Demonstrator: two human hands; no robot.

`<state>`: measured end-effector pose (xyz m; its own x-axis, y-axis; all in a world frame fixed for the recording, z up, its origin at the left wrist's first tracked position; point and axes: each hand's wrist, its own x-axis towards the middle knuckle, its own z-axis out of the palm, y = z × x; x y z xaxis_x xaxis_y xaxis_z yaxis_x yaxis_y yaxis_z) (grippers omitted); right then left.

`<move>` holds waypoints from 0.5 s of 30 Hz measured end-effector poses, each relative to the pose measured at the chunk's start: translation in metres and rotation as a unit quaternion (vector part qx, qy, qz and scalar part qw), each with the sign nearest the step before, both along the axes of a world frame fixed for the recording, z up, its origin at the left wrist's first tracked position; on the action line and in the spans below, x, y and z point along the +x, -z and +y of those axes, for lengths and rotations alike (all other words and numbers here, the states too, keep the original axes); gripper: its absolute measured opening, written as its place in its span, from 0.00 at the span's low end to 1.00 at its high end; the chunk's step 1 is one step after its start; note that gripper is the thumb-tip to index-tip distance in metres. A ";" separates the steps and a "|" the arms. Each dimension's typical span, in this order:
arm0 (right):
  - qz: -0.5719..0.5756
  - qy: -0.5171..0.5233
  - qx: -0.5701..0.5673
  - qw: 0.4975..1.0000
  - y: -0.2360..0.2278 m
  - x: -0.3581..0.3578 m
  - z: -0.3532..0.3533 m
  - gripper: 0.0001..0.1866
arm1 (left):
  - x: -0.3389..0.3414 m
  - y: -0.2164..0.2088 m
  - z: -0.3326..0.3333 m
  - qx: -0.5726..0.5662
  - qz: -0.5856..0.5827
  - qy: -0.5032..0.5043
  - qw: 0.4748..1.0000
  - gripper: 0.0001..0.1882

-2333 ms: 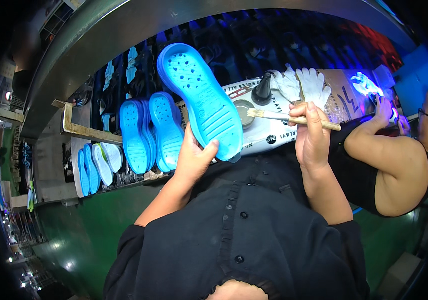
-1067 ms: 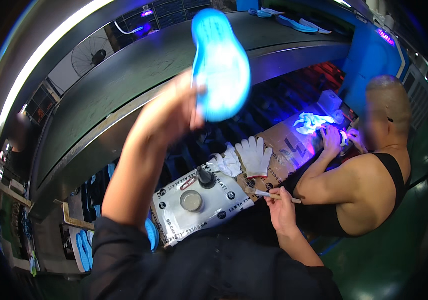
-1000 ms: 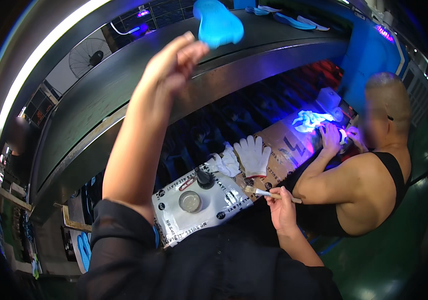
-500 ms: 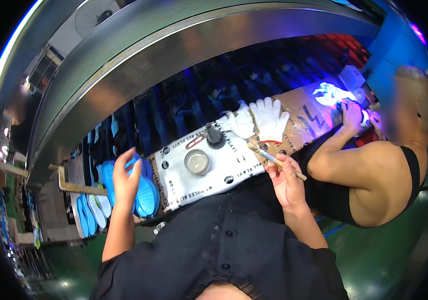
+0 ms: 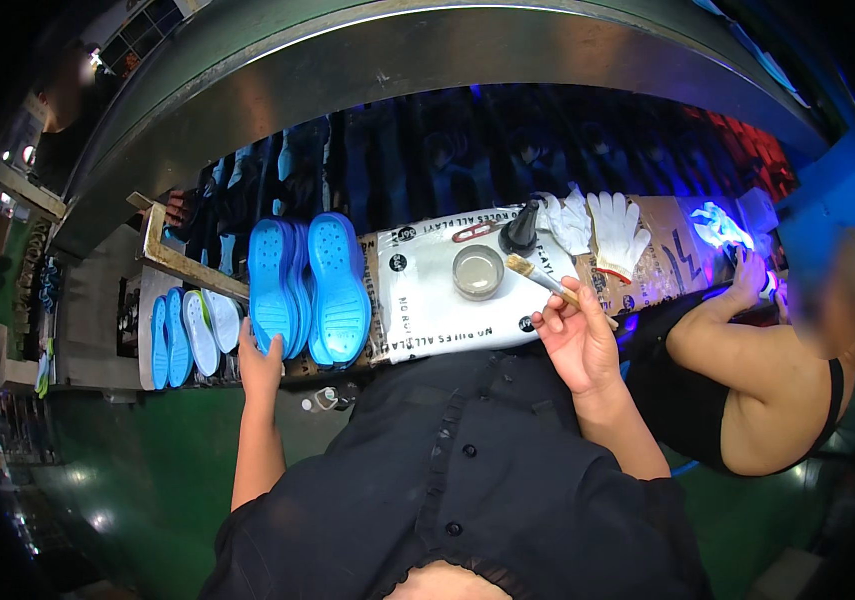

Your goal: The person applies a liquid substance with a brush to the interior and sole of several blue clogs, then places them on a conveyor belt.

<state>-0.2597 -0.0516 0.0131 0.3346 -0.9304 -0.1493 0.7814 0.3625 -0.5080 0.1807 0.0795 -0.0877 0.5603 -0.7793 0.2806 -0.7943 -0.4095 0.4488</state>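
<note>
At the near end of a stack of blue shoe soles (image 5: 273, 285), my left hand (image 5: 261, 358) grips the lowest edge of the front sole, thumb on its face and fingers along its side. Another blue sole (image 5: 336, 290) lies just right of that stack. My right hand (image 5: 582, 348) is closed round the handle of a flat paintbrush (image 5: 550, 284), its bristles pointing up and left. Beyond the brush, on a white plastic-covered board (image 5: 418, 325), stand a round cup of cloudy liquid (image 5: 478, 272) and a black cone-topped bottle (image 5: 521, 232).
Red-handled snips (image 5: 475, 232) lie behind the cup; white gloves (image 5: 616, 235) rest to the right. Smaller blue and white soles (image 5: 188, 330) stand at left beside a wooden frame (image 5: 193, 265). At right a co-worker (image 5: 748, 370) handles something under bluish light. A metal ledge (image 5: 428, 60) spans the back.
My left hand has come down from above the soles and taken hold of the near end of the left stack. The right hand keeps the paintbrush. The view has swung leftward.
</note>
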 end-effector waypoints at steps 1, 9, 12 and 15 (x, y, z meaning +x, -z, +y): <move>0.011 0.001 0.002 1.000 -0.001 0.002 0.002 0.14 | -0.003 -0.008 -0.005 0.022 0.066 -0.050 0.996 0.36; 0.048 -0.013 -0.014 0.999 -0.002 0.014 0.008 0.15 | 0.002 -0.052 -0.009 -0.093 0.636 0.007 0.766 0.18; 0.084 -0.025 -0.049 0.995 -0.005 0.023 0.009 0.16 | -0.026 -0.070 -0.002 -0.147 0.690 -0.004 0.708 0.21; 0.095 -0.048 -0.078 0.991 -0.010 0.028 0.008 0.15 | -0.075 -0.079 -0.004 -0.175 0.692 0.061 0.697 0.26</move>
